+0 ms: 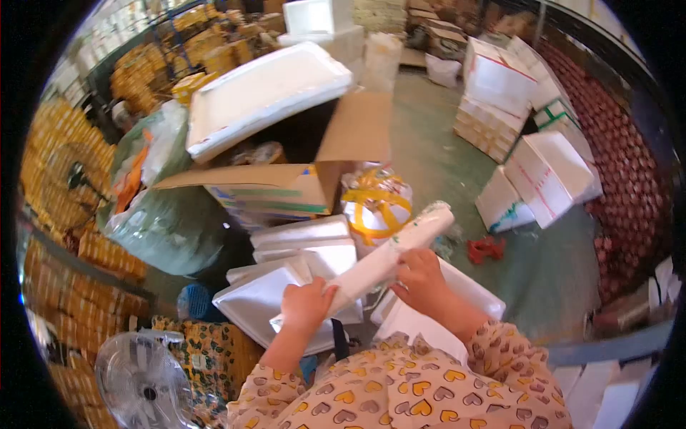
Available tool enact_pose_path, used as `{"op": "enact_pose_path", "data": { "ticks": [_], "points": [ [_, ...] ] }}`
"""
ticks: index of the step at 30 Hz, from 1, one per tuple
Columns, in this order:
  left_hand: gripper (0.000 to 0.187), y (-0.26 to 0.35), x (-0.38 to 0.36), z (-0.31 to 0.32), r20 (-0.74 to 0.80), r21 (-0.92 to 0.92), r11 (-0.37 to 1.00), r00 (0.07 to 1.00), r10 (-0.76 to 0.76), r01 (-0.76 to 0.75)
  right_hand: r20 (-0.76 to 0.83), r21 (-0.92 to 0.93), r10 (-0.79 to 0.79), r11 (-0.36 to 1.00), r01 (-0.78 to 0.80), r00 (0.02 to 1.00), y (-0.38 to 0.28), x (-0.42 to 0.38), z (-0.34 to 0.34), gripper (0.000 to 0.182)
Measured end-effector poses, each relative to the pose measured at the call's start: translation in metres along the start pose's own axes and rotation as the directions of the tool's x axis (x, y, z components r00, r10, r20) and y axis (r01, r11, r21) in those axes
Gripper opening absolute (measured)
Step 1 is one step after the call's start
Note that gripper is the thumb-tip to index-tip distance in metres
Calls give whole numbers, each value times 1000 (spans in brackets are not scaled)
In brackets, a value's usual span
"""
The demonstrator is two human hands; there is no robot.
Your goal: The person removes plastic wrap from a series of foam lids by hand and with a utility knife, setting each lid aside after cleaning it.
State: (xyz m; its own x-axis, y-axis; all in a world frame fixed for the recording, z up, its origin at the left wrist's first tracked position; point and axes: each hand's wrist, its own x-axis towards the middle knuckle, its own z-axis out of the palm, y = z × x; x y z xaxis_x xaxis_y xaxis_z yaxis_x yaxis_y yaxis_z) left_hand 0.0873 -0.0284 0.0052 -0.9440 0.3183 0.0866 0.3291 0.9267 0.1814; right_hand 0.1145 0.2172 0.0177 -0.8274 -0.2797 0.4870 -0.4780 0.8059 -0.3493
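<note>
A long white foam lid point(371, 261) with green marks slants up to the right in front of me, seen nearly edge-on. My left hand point(306, 304) is closed around its lower left end, thumb lying along it. Farther up, my right hand point(421, 279) grips the lower edge with curled fingers. Several white foam lids point(307, 243) lie stacked under and left of my hands. More white foam point(468, 286) sits below my right forearm. Just beyond the held lid is a white bundle point(376, 207) wrapped in yellow tape.
An open cardboard box point(268, 189) stands ahead, with a large foam lid point(271, 89) resting across it. A stuffed green plastic bag point(164, 222) is at left, near a fan point(146, 382). Foam boxes point(547, 179) stand at right. Red scraps point(486, 249) lie on the green floor.
</note>
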Motion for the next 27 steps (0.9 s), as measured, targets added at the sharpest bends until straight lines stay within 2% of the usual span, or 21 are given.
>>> {"op": "enact_pose_path", "data": {
  "ticks": [1, 3, 4, 5, 6, 8, 11, 12, 13, 14, 15, 16, 18, 19, 20, 21, 22, 23, 24, 25, 27],
  "points": [
    [38, 0, 0, 8, 44, 12, 1000, 999, -9, 9, -93, -51, -118, 992, 114, 989, -3, 2, 2, 26],
    [38, 6, -5, 16, 84, 2, 1000, 996, -16, 16, -156, -21, -186, 982, 185, 970, 4, 6, 12, 22],
    [38, 8, -8, 16, 65, 8, 999, 997, -50, 50, -203, 190, 23, 982, 16, 979, 13, 6, 21, 19],
    [39, 10, -11, 15, 74, -22, 999, 997, -29, 31, -194, 396, 242, 906, -149, 951, 23, 4, 28, 18],
    [39, 13, -14, 15, 87, -54, 999, 996, -2, 7, -189, 403, 220, 906, -129, 957, 28, 3, 28, 18],
    [39, 22, -20, 18, 99, -84, 996, 995, -19, 28, 128, 652, 557, 576, -492, 821, 39, 2, 27, 17],
    [39, 23, -28, 27, 80, -114, 993, 996, -26, 35, 188, 692, 590, 488, -532, 785, 70, -15, 54, 18],
    [39, 21, -30, 30, 122, -94, 992, 990, -74, 86, 340, 681, 681, 297, -669, 648, 57, -10, 42, 20],
    [40, 19, -31, 32, 163, -72, 988, 979, -122, 135, 341, 684, 673, 301, -664, 656, 42, -7, 28, 20],
    [40, 17, -31, 37, 156, -70, 987, 979, -132, 144, 382, 427, 458, 683, -593, 802, 29, -5, 13, 21],
    [40, 15, -32, 38, 164, -80, 989, 980, -112, 126, 493, 139, 221, 935, -326, 842, 20, -2, 8, 24],
    [40, 12, -33, 39, 172, -88, 990, 981, -93, 109, 494, 147, 204, 938, -312, 845, 14, -1, 11, 24],
    [40, 13, -34, 37, 174, -79, 987, 977, -121, 137, 721, -105, 79, 995, -4, 688, 5, -4, 17, 21],
    [40, 13, -32, 34, 183, -77, 986, 974, -132, 148, 717, -100, 64, 995, 11, 694, 6, -4, 19, 21],
    [40, 10, -32, 34, 168, -73, 985, 975, -144, 158, 667, 116, 108, 962, -246, 737, 11, -4, 20, 20],
    [41, 7, -33, 36, 168, -77, 982, 973, -159, 173, 630, 336, 167, 822, -460, 759, 15, -5, 21, 20],
    [42, 2, -35, 39, 170, -81, 978, 970, -174, 190, 589, 600, 303, 458, -656, 749, 17, -6, 21, 22],
    [42, -8, -35, 42, 159, -79, 976, 969, -186, 201, 519, 745, 307, 295, -598, 798, 39, -7, 23, 21],
    [42, -21, -36, 46, 171, -176, 946, 955, -243, 272, 447, 855, 325, 120, -505, 833, 63, -6, 22, 21],
    [42, -27, -37, 46, 185, -270, 902, 938, -294, 336, 444, 857, 312, 125, -500, 840, 72, -3, 18, 21],
    [42, -22, -44, 45, 153, -275, 914, 952, -265, 299, 446, 891, 533, -190, -412, 719, 83, 6, 14, 25]
  ]
}}
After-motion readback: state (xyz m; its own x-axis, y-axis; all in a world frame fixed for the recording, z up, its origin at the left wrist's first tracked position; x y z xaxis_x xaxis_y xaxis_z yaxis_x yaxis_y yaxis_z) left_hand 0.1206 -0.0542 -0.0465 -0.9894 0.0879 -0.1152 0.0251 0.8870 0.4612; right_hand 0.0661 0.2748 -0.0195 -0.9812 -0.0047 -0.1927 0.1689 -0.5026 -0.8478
